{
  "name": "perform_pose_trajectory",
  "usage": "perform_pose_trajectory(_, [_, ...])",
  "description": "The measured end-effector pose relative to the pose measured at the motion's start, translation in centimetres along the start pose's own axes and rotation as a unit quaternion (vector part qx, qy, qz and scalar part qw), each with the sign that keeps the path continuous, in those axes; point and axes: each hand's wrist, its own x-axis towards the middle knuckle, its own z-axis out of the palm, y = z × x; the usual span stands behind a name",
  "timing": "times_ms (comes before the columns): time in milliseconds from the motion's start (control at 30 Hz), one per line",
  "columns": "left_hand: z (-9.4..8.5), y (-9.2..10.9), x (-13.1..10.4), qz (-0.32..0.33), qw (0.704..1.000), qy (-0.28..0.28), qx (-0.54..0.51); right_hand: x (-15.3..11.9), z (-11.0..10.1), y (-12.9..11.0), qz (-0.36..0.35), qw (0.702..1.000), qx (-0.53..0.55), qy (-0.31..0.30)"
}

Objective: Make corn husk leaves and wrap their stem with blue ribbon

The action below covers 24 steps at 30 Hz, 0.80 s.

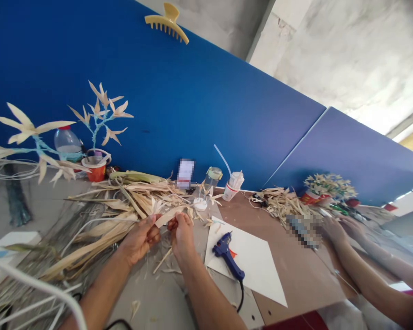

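Observation:
Between my two hands stretches a pale strip of dried corn husk point(168, 217). My left hand point(140, 241) pinches its left end between thumb and fingers. Curled fingers of my right hand point(183, 233) grip the other end. Just behind and left of the hands lies a heap of dried corn husks point(137, 192), with longer husks point(92, 250) spread beside my left forearm. To the right, a blue hot glue gun point(229, 256) rests on a white sheet point(261, 275).
Husk flowers on blue stems point(95, 130) rise from a red cup point(95, 172) at back left. A clear jar point(211, 178) and paper cup point(232, 185) stand by the blue partition point(192, 105). White cables point(37, 284) cross front left. A co-worker's arms point(361, 270) reach in from the right.

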Motion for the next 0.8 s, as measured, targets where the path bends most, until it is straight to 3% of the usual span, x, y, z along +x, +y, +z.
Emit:
perform_pose_trajectory(233, [-0.1,-0.6,0.3,-0.003,0.994,0.024,0.107,0.3,-0.5,0.3,-0.013,0.999,-0.040,0.000])
perform_pose_trajectory(400, [-0.3,-0.8,0.7,0.039,0.992,0.068,0.102,0.3,-0.8,0.5,0.017,0.999,-0.048,-0.008])
perform_pose_trajectory(500, [-0.4,-0.5,0.8,0.031,0.991,0.094,0.090,0.1,-0.8,0.4,0.026,0.998,-0.050,-0.009])
perform_pose_trajectory(667, [-0.6,-0.3,0.9,-0.001,0.998,0.040,0.054,-0.1,-0.9,0.3,0.037,0.998,-0.055,-0.019])
perform_pose_trajectory(800, [-0.7,-0.2,0.9,0.006,0.999,0.029,0.036,0.1,-1.1,0.4,0.036,0.995,-0.096,-0.006])
